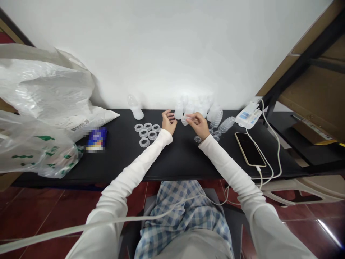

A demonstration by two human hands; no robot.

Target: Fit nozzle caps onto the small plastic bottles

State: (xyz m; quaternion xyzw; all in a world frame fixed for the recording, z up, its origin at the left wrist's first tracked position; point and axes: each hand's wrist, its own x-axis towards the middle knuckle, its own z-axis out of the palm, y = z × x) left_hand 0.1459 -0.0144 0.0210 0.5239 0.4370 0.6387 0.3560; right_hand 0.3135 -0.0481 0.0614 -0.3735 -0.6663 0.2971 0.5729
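Note:
My right hand is closed on a small ribbed, translucent piece; its exact kind is too small to make out. My left hand is just left of it, fingers curved and apart, with nothing visible in them. Behind my hands, several translucent white bottles stand against the wall. To the left, another bottle stands with a clear domed cap on it. Several translucent screw rings lie beside my left wrist. Near my right wrist are small clear round parts, partly hidden by it.
Nested clear caps lie right of the bottles. Farther right are a phone with a white cable and a white-blue packet. Large plastic bags and a blue packet occupy the left side of the black table.

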